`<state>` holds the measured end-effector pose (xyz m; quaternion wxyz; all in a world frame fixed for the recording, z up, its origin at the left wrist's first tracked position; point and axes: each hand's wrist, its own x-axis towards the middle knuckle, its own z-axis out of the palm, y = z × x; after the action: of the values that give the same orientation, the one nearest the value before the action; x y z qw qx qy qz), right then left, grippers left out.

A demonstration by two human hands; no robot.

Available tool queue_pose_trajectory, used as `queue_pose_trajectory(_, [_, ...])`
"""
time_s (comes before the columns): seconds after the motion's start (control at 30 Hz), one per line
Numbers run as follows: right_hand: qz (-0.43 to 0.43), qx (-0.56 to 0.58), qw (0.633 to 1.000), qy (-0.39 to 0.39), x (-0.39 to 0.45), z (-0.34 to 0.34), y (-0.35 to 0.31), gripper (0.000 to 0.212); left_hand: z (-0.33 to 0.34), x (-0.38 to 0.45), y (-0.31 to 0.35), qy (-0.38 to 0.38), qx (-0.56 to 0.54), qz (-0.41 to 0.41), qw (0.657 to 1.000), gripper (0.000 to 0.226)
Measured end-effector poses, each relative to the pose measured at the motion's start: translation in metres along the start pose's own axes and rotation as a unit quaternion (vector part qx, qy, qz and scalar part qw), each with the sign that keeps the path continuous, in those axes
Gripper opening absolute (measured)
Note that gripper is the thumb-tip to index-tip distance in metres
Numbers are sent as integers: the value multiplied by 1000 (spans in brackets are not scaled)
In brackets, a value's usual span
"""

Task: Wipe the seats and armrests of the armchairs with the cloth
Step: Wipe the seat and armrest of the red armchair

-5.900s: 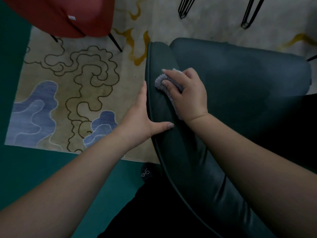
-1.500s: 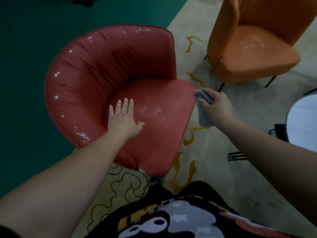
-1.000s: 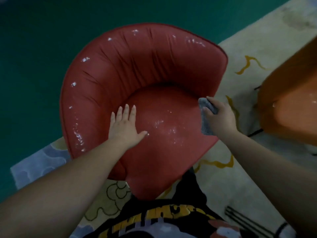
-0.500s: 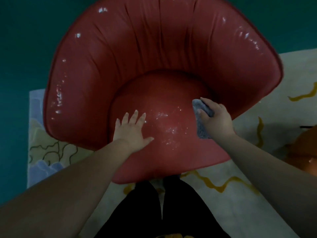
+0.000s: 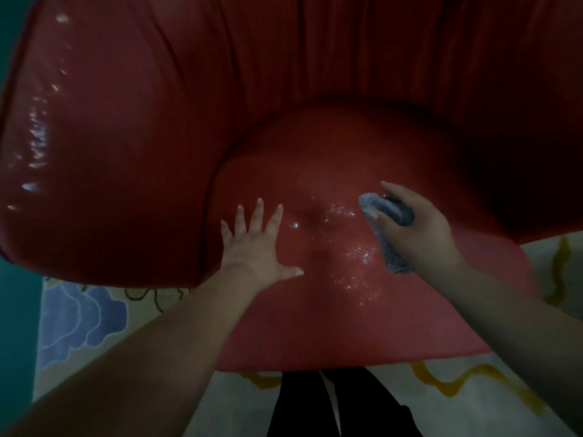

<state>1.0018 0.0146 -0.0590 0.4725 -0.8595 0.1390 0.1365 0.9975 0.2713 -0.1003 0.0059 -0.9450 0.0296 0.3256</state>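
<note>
The right hand is curled round the grey cloth, which hangs just above the right half of the seat of the red armchair. The left hand lies flat, fingers spread, on the seat's left side beside the armrest. The cloth hand is nearer the wet speckles (just to its left), with bare seat open toward the front edge and the back fold.

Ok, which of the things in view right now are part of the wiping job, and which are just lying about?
Part of the job:
- red armchair, seat speckled with shiny spots
- grey cloth, gripped in the right hand over the seat
- left hand, flat on the seat

Just there:
- patterned rug under the chair
- green floor at the left edge
</note>
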Motion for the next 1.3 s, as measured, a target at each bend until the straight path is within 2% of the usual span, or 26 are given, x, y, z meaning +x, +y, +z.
queue_pose_trajectory(0.2, [-11,12,1000,-14,37,65,22,54,37,54,-11,-1,-23,-21,1000,147])
queue_pose_trajectory(0.3, [-54,2,999,-5,59,101,25,48,55,65,-17,3,-49,-27,998,152])
queue_pose_trajectory(0.43, [-132,-164,973,98,97,131,36,46,74,63,-27,68,-89,-4,994,149])
queue_pose_trajectory(0.5, [-97,-223,961,130,106,141,46,46,79,60,-31,90,-105,2,990,145])
queue_pose_trajectory(0.57, [-73,-228,961,138,99,153,47,44,82,57,-31,96,-113,-1,989,144])
queue_pose_trajectory(0.63, [-137,-243,954,111,79,168,44,40,81,56,-30,101,-110,2,989,143])
queue_pose_trajectory(0.7, [-238,-273,931,41,55,178,44,39,79,55,-30,106,-111,9,988,142])
queue_pose_trajectory(0.77, [-287,-295,911,9,56,170,47,40,77,53,-30,114,-112,15,987,140])
queue_pose_trajectory(0.8, [-280,-307,909,31,66,163,49,40,76,52,-32,120,-111,18,986,139])
queue_pose_trajectory(0.87, [-209,-313,919,114,90,147,50,38,74,50,-38,126,-115,15,985,138])
queue_pose_trajectory(0.93, [-149,-293,933,149,95,149,48,36,72,49,-45,127,-128,0,984,138])
queue_pose_trajectory(1.0, [-208,-300,926,94,76,170,46,37,72,50,-50,124,-137,-10,983,137])
queue_pose_trajectory(1.07, [-313,-306,899,-8,57,181,46,37,74,49,-51,121,-146,-13,982,136])
queue_pose_trajectory(1.13, [-348,-318,881,-39,69,172,45,39,77,46,-52,121,-154,-14,981,136])
queue_pose_trajectory(1.23, [-287,-320,901,56,105,161,37,39,86,37,-57,121,-163,-19,979,135])
queue_pose_trajectory(1.3, [-265,-287,916,92,123,168,24,40,90,34,-60,124,-177,-32,976,137])
